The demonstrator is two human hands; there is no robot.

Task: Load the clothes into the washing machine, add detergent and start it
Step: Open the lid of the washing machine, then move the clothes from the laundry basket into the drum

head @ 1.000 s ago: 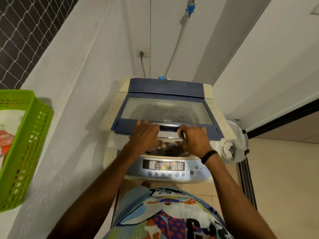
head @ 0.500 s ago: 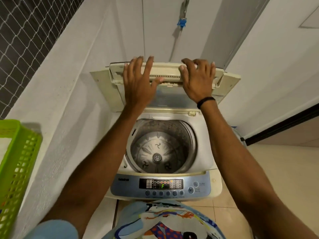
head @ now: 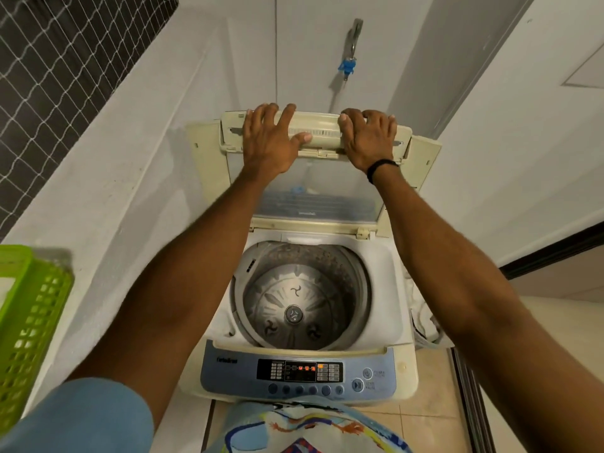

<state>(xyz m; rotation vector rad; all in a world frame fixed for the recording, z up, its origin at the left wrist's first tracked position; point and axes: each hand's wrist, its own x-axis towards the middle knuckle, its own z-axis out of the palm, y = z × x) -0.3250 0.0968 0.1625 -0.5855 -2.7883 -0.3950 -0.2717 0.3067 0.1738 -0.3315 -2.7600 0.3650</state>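
At the far left a green basket (head: 31,322) hangs at the frame edge; its contents are cropped, so I cannot tell whether the clothes are in it. No garment shows anywhere else.

The left hand (head: 268,142) lies flat against the raised, folded lid (head: 322,127) of the washing machine (head: 400,364), fingers spread and straight, thumb out to the side. It presses rather than grips.

Below the lid the drum (head: 300,299) stands open and bare, with nothing in it, and the control panel (head: 304,371) in front shows orange lights, so the machine looks powered.

The right hand (head: 367,138) has its fingers curled over the lid's top edge, gripping it, with a dark wristband (head: 380,168) at the wrist.

This reads as the opening step: getting the lid up and out of the way, with loading, detergent and start all yet to do. The next move calls for leaving the lid leaning back securely enough to stay up once both hands let go. One hand would then go left to the basket for the clothes, if that is where they are.
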